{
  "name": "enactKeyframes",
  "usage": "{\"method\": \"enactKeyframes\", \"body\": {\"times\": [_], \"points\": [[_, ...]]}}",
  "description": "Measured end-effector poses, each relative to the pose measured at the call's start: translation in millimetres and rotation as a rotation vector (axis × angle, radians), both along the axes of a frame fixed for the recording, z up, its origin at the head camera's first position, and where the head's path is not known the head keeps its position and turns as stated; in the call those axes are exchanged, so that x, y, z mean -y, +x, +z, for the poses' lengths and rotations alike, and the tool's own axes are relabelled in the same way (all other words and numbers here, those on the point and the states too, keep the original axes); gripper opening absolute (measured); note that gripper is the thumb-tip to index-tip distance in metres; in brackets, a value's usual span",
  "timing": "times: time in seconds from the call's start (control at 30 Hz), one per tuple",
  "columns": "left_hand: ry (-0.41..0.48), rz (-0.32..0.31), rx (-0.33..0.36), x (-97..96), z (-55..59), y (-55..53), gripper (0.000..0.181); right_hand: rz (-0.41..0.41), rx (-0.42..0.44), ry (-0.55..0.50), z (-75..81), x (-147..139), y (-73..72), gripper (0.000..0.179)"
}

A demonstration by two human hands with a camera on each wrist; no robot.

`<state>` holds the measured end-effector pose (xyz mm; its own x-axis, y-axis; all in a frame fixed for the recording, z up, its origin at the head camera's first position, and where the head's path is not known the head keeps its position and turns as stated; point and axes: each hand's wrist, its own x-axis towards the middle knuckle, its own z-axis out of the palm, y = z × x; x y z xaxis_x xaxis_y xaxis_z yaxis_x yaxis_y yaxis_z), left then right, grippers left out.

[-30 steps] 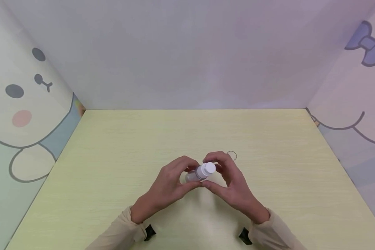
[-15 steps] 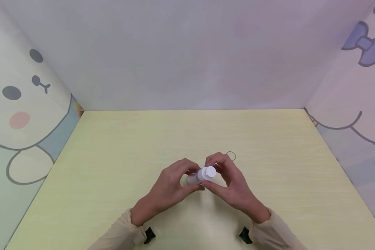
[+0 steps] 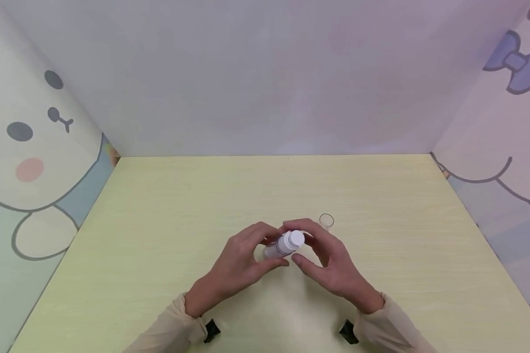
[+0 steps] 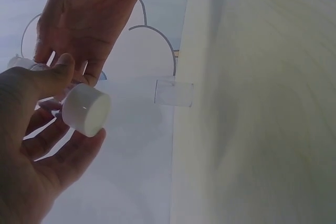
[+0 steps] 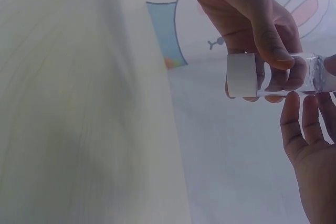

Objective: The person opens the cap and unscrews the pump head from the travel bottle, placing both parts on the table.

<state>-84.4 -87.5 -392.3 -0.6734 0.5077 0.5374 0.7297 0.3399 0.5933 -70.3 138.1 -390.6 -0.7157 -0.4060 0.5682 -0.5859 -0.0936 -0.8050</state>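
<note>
A small bottle with a clear body, a white base and a white top [image 3: 296,238] is tilted over the table, its top toward the head camera. My left hand [image 3: 240,255] grips the body, thumb on the near side; in the left wrist view the white base [image 4: 86,109] sticks out past its fingers. Around the top, my right hand [image 3: 329,260] is loosened: its fingers reach behind the bottle while the thumb stands just off the near side. In the right wrist view, right fingertips [image 5: 292,103] lie along the bottle's lower edge.
A clear open-ended cylinder, like a transparent cap [image 3: 327,220], stands on the pale wooden table [image 3: 181,206] beyond my right hand. Walls with cartoon prints [image 3: 31,147] enclose the table's left and right sides, and a plain wall [image 3: 265,78] its back.
My right thumb has moved off the bottle's near side, and the right fingers have shifted leftward behind it. The left hand keeps its grip. More of the clear cylinder shows.
</note>
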Motion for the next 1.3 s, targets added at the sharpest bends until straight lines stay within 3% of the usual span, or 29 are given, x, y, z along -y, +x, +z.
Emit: {"method": "enactKeyframes", "body": {"times": [0.3, 0.83, 1.0, 1.3], "points": [[0.0, 0.003, -0.007, -2.4, 0.8, 2.6, 0.045, -0.063, 0.092, -0.064, -2.8, 4.3, 1.0, 0.056], [0.01, -0.008, -0.023, -0.9, 0.9, 2.1, 0.047, -0.018, 0.014, -0.024, 1.7, 2.0, 1.3, 0.043], [0.009, -0.009, -0.021, -0.7, 0.6, 2.4, 0.05, -0.017, -0.001, -0.003, 2.5, 0.7, 2.9, 0.047], [0.002, -0.007, 0.0, -3.3, 0.9, 4.1, 0.041, -0.115, 0.129, -0.014, -0.5, 5.9, 6.3, 0.06]]}}
